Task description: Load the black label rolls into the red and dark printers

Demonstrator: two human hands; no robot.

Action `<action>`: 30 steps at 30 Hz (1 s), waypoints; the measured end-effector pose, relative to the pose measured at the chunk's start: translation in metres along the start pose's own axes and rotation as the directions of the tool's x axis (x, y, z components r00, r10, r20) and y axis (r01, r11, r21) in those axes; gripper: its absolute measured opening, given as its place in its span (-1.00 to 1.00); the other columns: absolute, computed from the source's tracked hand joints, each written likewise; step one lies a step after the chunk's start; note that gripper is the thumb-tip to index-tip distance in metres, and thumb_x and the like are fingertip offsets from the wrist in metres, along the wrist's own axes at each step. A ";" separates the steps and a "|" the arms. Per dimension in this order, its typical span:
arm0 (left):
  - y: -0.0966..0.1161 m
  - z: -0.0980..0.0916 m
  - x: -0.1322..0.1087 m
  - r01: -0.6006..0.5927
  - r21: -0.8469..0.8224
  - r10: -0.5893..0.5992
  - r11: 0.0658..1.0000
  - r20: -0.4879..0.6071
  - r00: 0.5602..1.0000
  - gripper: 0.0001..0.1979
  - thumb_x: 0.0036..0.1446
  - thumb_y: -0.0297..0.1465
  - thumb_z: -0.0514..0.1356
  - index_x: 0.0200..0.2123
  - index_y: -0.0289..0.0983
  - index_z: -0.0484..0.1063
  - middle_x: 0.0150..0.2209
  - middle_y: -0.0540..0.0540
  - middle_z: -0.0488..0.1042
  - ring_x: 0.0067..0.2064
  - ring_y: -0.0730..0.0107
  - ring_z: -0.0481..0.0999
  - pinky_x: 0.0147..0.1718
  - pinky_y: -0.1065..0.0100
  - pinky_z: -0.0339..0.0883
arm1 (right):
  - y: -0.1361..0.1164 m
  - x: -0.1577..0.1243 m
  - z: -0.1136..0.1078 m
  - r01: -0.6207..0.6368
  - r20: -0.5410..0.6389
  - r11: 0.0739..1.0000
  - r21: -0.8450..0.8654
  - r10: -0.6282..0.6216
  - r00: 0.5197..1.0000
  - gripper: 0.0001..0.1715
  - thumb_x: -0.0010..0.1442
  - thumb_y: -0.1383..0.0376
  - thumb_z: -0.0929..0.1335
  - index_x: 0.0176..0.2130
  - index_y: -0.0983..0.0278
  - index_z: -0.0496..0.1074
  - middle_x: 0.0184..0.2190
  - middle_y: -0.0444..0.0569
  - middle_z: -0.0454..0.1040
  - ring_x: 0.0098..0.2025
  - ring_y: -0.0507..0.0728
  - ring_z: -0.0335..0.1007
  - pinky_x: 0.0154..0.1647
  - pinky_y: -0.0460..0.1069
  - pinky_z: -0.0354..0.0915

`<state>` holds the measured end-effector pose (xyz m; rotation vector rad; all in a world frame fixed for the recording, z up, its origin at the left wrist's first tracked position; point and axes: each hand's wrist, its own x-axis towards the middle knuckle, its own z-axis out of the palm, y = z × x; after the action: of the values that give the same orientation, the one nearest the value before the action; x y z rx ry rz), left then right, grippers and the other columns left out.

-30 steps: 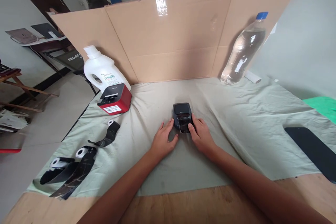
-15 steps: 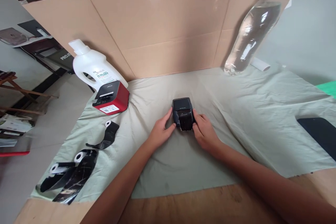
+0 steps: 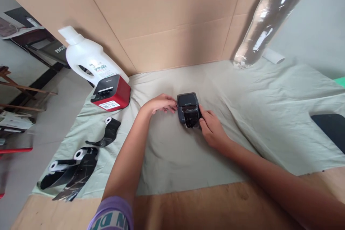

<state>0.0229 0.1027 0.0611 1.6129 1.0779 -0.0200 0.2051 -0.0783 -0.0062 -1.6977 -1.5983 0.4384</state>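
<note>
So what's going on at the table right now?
A person has both bare hands on a small black printer that sits on the pale green cloth in the middle of the table. The left hand touches its left side near the top with its fingers. The right hand lies against its right side, thumb at the front corner, though a real grip is hard to tell. A red printer, a white jug and black rolls lie off to the left, untouched.
</note>
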 end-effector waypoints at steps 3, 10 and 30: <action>-0.002 0.001 0.008 0.037 0.023 -0.037 0.999 0.029 0.999 -0.78 -0.07 -0.31 0.28 -0.32 -0.29 0.52 -0.24 -0.15 0.64 -0.23 0.29 0.66 -0.53 0.53 0.25 | -0.001 0.000 -0.001 0.006 -0.005 1.000 0.009 -0.006 1.000 -0.34 0.35 0.26 0.07 0.34 0.42 0.18 -0.13 0.16 0.49 -0.07 0.30 0.33 0.03 0.19 0.32; 0.001 0.004 0.011 0.079 0.055 -0.081 0.995 0.021 0.997 -0.79 -0.11 -0.33 0.26 -0.37 -0.32 0.53 -0.28 -0.19 0.64 -0.27 0.29 0.64 -0.61 0.54 0.11 | -0.004 0.000 -0.002 -0.004 0.010 1.000 0.012 0.004 1.000 -0.34 0.36 0.25 0.06 0.34 0.41 0.18 -0.17 0.15 0.50 -0.06 0.31 0.32 0.01 0.20 0.30; 0.003 -0.005 -0.008 -0.065 0.011 0.065 0.998 0.038 0.997 -0.19 0.04 -0.16 0.33 0.35 -0.08 0.20 -0.32 -0.01 0.53 -0.49 0.53 0.36 -0.55 0.47 0.13 | -0.001 -0.002 -0.002 -0.004 -0.022 0.999 0.036 0.005 1.000 -0.35 0.40 0.16 0.07 0.34 0.35 0.20 -0.08 0.16 0.52 0.00 0.31 0.36 0.06 0.21 0.33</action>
<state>0.0179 0.1016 0.0698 1.6515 0.9978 -0.0138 0.2053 -0.0805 -0.0044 -1.6739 -1.5624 0.4469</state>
